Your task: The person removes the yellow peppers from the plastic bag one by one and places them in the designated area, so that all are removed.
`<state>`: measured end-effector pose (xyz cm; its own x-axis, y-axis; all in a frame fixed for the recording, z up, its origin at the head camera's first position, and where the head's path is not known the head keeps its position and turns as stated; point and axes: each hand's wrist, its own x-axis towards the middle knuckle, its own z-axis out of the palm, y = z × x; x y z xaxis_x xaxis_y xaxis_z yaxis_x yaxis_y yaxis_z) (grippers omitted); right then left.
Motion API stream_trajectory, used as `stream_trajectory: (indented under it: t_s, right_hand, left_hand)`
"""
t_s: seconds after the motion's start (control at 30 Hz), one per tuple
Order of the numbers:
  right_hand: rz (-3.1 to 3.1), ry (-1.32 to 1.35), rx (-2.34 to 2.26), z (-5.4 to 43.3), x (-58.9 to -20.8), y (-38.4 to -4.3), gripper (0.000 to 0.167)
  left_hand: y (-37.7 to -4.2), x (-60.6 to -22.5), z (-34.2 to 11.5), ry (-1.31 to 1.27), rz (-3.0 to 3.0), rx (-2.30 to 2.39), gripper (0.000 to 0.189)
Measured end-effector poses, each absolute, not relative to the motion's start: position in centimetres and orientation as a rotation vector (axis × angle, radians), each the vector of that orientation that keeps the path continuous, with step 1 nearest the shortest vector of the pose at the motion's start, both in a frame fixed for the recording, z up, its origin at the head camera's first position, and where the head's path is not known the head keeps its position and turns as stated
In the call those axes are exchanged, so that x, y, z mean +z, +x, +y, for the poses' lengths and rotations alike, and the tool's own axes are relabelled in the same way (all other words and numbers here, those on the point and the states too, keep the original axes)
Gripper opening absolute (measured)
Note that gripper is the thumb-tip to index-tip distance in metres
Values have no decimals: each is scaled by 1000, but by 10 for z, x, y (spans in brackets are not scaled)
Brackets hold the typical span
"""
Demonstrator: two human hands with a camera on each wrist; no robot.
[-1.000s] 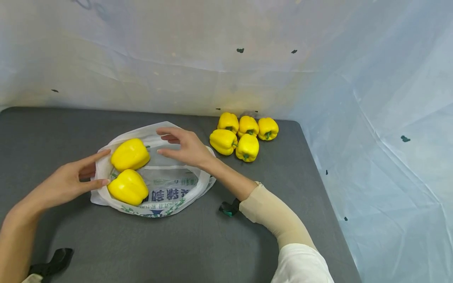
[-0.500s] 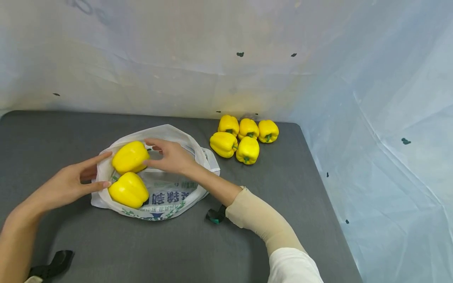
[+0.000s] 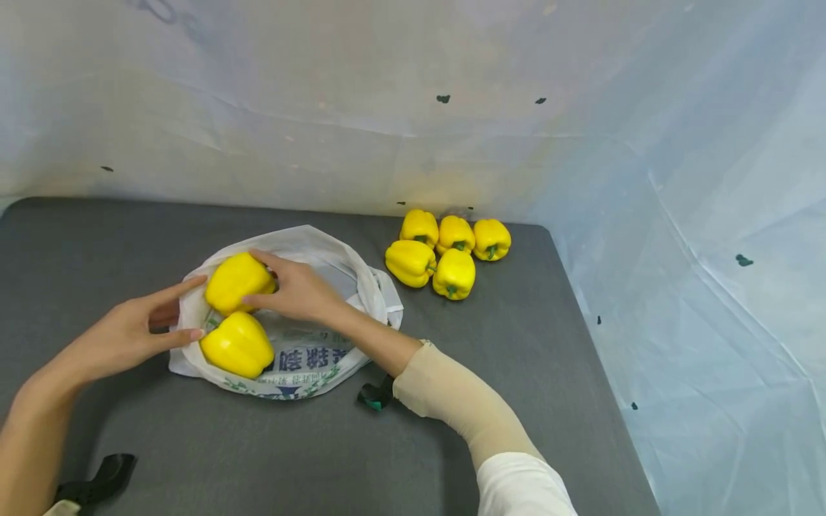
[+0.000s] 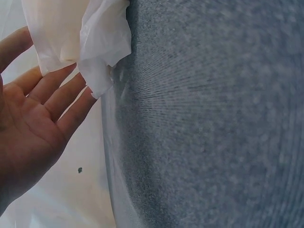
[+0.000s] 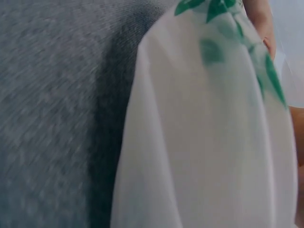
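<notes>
A white plastic bag (image 3: 303,387) with printed characters and green leaves lies on the table with its mouth spread. Inside its left part are two yellow bell peppers. My right hand (image 3: 293,290) reaches into the bag and grips the upper bell pepper (image 3: 232,283), thumb on the near side, fingers on the far side. The lower bell pepper (image 3: 237,345) sits just below it, untouched by the right hand. My left hand (image 3: 129,333) holds the bag's left rim, thumb and index finger spread; in the left wrist view its fingertips are partly hidden behind the plastic.
Several yellow bell peppers (image 3: 454,274) stand grouped near the back right of the grey table (image 3: 290,459). Pale sheeting (image 3: 323,143) rises behind the table and along its right side. A black strap piece (image 3: 103,480) shows by the left forearm.
My right hand has moved left and down from above the bag's middle onto the upper bell pepper and closed round it. The left hand has stayed at the bag's rim.
</notes>
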<state>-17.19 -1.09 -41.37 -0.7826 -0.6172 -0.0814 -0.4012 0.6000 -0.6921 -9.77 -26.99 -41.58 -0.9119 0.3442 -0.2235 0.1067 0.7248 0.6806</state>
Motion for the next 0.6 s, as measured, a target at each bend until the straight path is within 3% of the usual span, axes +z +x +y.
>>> stream_trajectory:
  t_s: [0.6]
  right_hand:
    - [2597,-713,-916,-39,-422,-174,95]
  left_hand:
    - [-101,-425,-265,336,2593,994,93]
